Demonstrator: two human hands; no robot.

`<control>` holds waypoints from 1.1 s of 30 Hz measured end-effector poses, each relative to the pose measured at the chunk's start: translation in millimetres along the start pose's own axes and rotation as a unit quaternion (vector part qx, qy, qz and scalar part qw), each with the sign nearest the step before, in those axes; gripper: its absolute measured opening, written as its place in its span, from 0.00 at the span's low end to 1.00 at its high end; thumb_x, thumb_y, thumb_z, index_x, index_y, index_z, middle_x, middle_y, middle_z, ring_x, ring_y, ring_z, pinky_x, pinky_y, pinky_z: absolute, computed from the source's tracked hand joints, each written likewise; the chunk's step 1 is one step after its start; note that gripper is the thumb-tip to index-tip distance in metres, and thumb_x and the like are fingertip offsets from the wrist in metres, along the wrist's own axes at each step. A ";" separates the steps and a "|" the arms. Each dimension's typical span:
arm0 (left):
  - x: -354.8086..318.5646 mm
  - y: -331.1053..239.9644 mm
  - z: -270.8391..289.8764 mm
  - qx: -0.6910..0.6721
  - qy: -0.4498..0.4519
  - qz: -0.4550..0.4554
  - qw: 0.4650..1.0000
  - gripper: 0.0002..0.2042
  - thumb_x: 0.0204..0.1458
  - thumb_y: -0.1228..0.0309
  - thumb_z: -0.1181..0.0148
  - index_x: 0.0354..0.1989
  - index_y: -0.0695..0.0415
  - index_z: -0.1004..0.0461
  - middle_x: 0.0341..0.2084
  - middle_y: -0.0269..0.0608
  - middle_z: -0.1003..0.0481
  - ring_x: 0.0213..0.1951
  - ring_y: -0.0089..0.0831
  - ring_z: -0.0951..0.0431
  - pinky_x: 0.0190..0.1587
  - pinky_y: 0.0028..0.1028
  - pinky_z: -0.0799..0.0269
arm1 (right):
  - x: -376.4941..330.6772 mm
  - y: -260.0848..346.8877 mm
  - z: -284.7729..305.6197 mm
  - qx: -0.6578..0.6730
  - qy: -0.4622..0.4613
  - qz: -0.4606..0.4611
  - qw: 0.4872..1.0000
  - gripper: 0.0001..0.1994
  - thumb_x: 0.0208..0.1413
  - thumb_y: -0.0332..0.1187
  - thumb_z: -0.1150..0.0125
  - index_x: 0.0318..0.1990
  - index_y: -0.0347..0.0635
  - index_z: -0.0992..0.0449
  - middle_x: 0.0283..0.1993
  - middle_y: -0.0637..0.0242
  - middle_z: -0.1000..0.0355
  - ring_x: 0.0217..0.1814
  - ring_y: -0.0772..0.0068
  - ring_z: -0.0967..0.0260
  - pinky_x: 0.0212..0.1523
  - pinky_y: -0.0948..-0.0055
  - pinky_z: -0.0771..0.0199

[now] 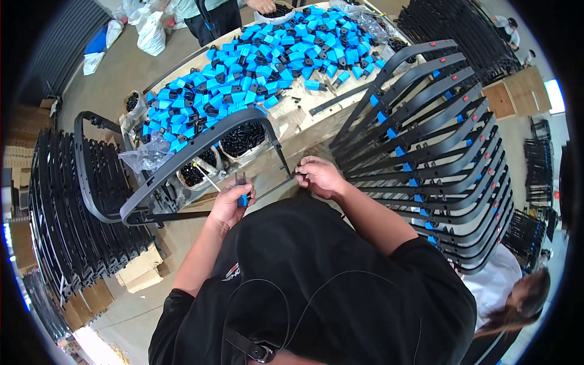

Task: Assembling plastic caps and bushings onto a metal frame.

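My left hand (pixel 227 205) is closed around a blue-and-black plastic clip (pixel 242 193), its black forked end pointing up. My right hand (pixel 321 177) pinches a small black piece (pixel 300 174); its exact kind is too small to make out. Just left of those fingertips is one end of a curved black tubular frame (pixel 201 143), which leans against the table edge in front of me. I cannot tell whether the right fingers touch it. A large heap of blue-and-black clips (pixel 243 82) covers much of the table (pixel 298 125) beyond my hands.
Open bags of small black parts (pixel 243 139) stand at the table's near edge. Racked black frames with blue clips (pixel 438 158) crowd my right; more black frames (pixel 67 207) stand left. One person (pixel 213 21) works across the table, another (pixel 502 289) is at lower right.
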State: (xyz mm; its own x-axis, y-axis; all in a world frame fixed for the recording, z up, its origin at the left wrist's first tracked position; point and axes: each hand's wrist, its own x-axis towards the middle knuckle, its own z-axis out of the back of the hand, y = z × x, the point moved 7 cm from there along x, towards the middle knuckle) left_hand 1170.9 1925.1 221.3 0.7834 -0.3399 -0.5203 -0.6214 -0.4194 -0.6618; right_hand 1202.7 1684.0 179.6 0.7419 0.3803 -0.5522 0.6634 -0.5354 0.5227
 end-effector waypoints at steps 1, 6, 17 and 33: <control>-3.2 3.2 3.9 -0.002 0.005 0.004 1.000 0.11 0.55 0.64 0.35 0.34 0.57 0.29 0.27 0.38 0.29 0.29 0.29 0.30 0.33 0.30 0.31 | -3.6 -7.6 -3.1 0.014 0.009 -0.014 1.000 0.05 0.58 0.22 0.41 0.38 0.42 0.30 0.32 0.63 0.29 0.33 0.68 0.28 0.28 0.69 0.33; -8.9 22.1 32.2 0.041 -0.011 0.049 0.998 0.12 0.56 0.63 0.34 0.37 0.58 0.28 0.26 0.35 0.28 0.28 0.25 0.29 0.32 0.26 0.32 | -9.8 -35.6 -12.5 -0.007 0.006 -0.007 1.000 0.03 0.59 0.28 0.40 0.37 0.42 0.29 0.27 0.66 0.31 0.22 0.71 0.35 0.21 0.73 0.41; 29.6 30.0 19.3 0.192 -0.041 0.092 0.976 0.14 0.60 0.64 0.39 0.44 0.60 0.31 0.30 0.39 0.25 0.31 0.28 0.25 0.30 0.27 0.30 | -13.7 -26.5 -10.7 -0.015 0.017 0.027 0.999 0.09 0.64 0.30 0.52 0.46 0.39 0.27 0.37 0.61 0.27 0.33 0.65 0.31 0.33 0.68 0.33; 122.8 54.7 -39.3 0.064 0.001 0.090 0.994 0.17 0.59 0.76 0.40 0.56 0.63 0.31 0.50 0.45 0.25 0.54 0.37 0.23 0.57 0.37 0.26 | 65.9 41.9 18.5 -0.075 0.033 -0.031 0.996 0.08 0.65 0.35 0.38 0.43 0.41 0.27 0.31 0.68 0.28 0.25 0.77 0.33 0.23 0.76 0.35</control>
State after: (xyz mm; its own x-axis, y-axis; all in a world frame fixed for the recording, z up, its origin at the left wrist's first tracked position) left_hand 1232.9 1827.3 142.4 0.6596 -0.4017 -0.6353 -0.7454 -0.2412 -0.6215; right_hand 1277.6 1672.7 153.2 0.7002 0.4603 -0.5458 0.7119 -0.3920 0.5826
